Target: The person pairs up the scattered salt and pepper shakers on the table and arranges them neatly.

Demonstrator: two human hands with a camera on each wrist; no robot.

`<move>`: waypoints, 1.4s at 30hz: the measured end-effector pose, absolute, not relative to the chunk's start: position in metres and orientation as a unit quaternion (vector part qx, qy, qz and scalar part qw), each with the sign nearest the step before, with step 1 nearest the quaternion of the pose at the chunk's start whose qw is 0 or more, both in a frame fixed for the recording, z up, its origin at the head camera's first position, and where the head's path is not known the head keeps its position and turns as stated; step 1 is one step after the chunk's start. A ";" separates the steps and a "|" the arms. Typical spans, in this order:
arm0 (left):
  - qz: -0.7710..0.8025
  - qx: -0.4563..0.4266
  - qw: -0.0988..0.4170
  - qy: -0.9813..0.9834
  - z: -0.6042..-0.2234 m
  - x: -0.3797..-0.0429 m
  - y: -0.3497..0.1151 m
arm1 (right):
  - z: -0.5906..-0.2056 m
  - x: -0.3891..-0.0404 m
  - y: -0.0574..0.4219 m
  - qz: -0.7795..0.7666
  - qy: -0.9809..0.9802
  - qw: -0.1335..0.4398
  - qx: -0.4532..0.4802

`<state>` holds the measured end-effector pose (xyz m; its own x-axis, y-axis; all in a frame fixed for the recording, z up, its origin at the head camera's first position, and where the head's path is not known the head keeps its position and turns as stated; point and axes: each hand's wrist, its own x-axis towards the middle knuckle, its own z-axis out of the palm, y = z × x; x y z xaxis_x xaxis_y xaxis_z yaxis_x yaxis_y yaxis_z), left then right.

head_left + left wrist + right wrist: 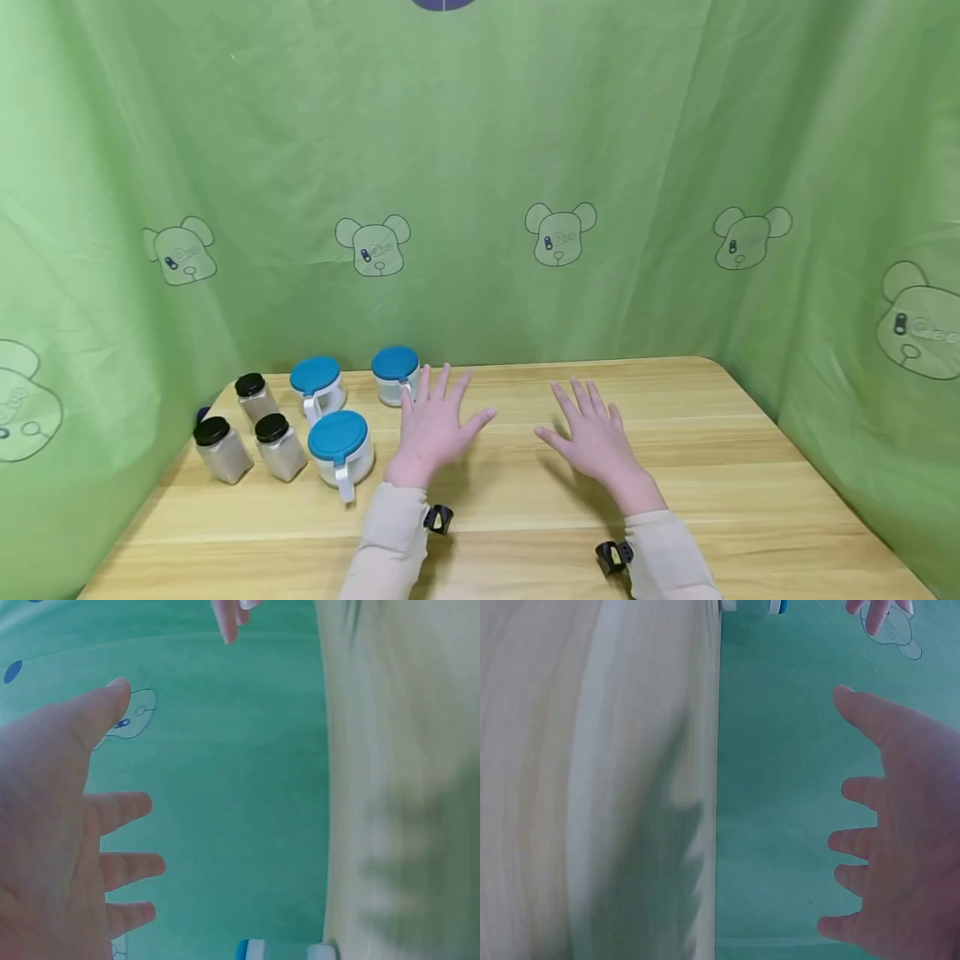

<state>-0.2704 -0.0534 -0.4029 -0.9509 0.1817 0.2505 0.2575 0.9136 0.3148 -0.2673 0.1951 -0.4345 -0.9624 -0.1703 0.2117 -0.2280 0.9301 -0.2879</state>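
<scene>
My left hand (433, 429) hovers palm down over the table with fingers spread and nothing in it. It is nearest to a clear jar with a blue lid and white handle (395, 367), which its fingertips overlap in the head view. To the right, my right hand (597, 440) hangs above the wood, fingers also straight and apart, holding nothing. Two more blue-lidded jars stand to the left, one farther back (316, 377) and one in front (339, 437). In both wrist views, the palm and extended fingers (124, 874) show, with hand shadows on the tabletop.
Left of the blue-lidded jars stand three small jars with black lids, one at the back (251, 386), one at the left (223, 454) and one in the middle (281, 454). A green curtain (480, 150) encloses the wooden table (735, 500) at the back and sides.
</scene>
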 end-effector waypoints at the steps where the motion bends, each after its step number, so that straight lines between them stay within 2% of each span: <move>1: -0.175 -0.113 0.113 -0.972 -0.401 -0.270 -0.054 | -0.434 -0.268 0.194 0.157 -0.978 0.092 0.102; 19: -0.186 -0.102 0.158 -0.964 -0.381 -0.259 -0.080 | -0.434 -0.262 0.160 0.164 -0.968 0.132 0.135; 33: -0.136 -0.133 0.252 -0.949 -0.383 -0.255 -0.129 | -0.433 -0.258 0.147 0.174 -0.952 0.176 0.178; 42: -0.110 -0.164 0.310 -0.930 -0.386 -0.252 -0.160 | -0.433 -0.255 0.138 0.214 -0.945 0.157 0.189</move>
<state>-0.2519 -0.1601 -0.3865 -0.7547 0.2361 0.6121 0.3725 0.9222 0.1036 -0.2549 0.1380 -0.4326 -0.8789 -0.2902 0.3786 -0.4250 0.8367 -0.3454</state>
